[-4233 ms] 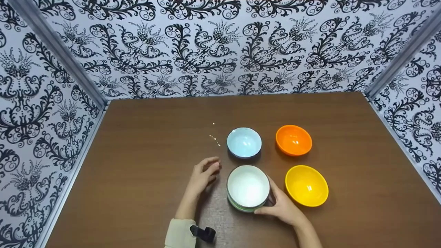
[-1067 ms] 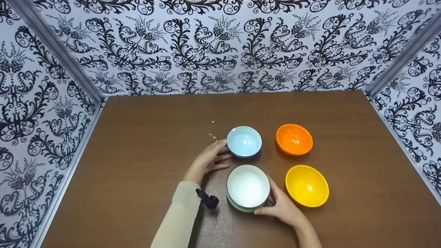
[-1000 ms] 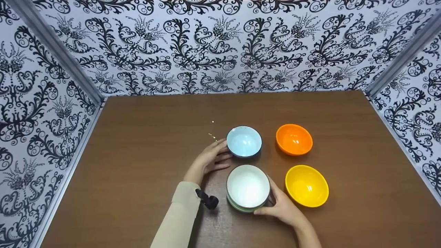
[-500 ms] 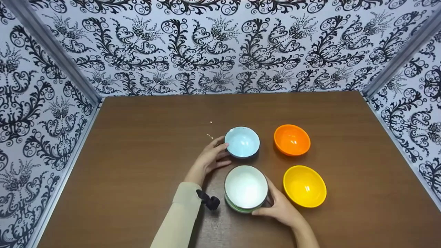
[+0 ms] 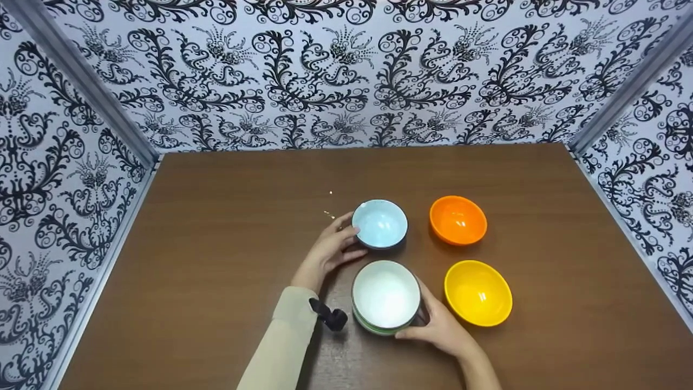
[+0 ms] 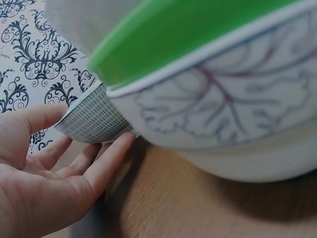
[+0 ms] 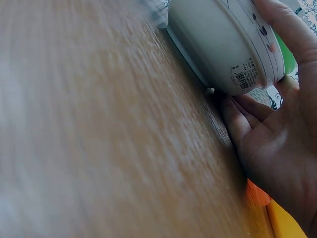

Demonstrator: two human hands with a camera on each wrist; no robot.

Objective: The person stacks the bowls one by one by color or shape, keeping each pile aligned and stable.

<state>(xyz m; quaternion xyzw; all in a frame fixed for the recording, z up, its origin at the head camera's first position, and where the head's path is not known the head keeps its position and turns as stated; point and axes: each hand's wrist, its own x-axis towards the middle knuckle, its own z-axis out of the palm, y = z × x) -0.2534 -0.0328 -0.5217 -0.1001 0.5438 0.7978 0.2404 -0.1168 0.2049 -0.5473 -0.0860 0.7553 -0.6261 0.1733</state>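
In the head view my left hand (image 5: pixel 327 250) holds the near left side of a light blue bowl (image 5: pixel 380 223), thumb at its rim. The left wrist view shows that bowl's patterned outer wall (image 6: pixel 96 119) between thumb and fingers. Closer to me, my right hand (image 5: pixel 441 327) grips the right side of a stack of nested bowls (image 5: pixel 386 294). White lines the top bowl's inside. Below it sits a green bowl (image 6: pixel 163 47), inside a white bowl (image 6: pixel 233 99) with a branch print. A barcode label (image 7: pixel 243 74) marks the lowest bowl in the right wrist view.
An orange bowl (image 5: pixel 458 220) stands to the right of the light blue one. Nearer me is a yellow bowl (image 5: pixel 478 293), close to my right hand. Small pale flecks (image 5: pixel 329 214) lie on the brown table (image 5: pixel 216 244). Patterned panels (image 5: pixel 335 70) enclose the table's back and sides.
My left hand has reached forward from beside the stack to the light blue bowl, and its thumb has come onto the rim. The right hand keeps its grip on the stack.
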